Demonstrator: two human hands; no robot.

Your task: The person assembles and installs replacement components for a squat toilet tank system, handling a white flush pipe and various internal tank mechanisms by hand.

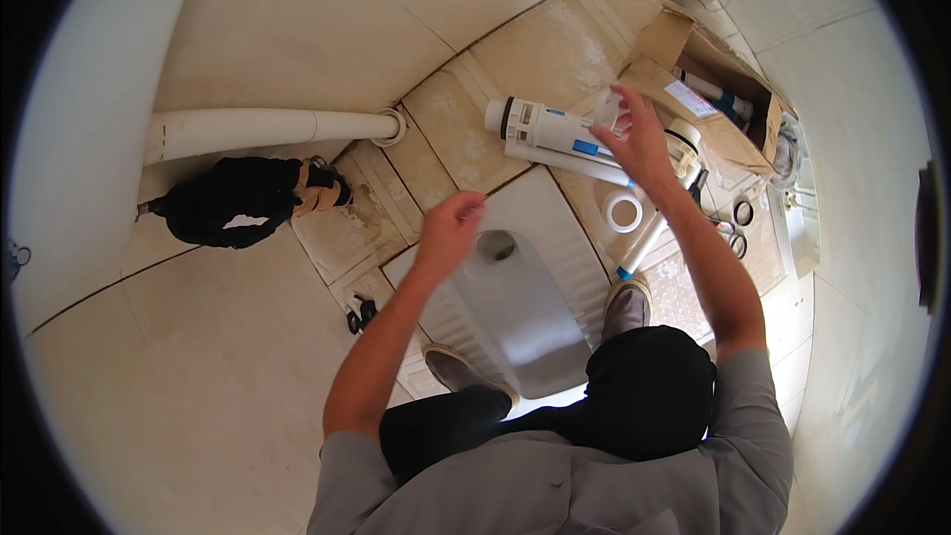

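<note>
My right hand (639, 144) is raised over the parts on the right, fingers curled round a small translucent white piece (607, 111), perhaps a ring or cap. Just behind that piece lies a white toilet flush valve (540, 127) with blue details, next to a slim white tube (565, 163). My left hand (451, 230) is above the far left edge of the squat toilet (525, 322), its fingers pressed together. Whether it holds anything small cannot be made out. A roll of white tape (623, 212) lies below my right wrist.
An open cardboard box (733, 134) with more tubes stands at the right. A white drain pipe (267, 133) runs along the left wall above a black cloth bundle (223, 203). Black rings (742, 212) lie right of my forearm. My shoes (626, 307) flank the toilet.
</note>
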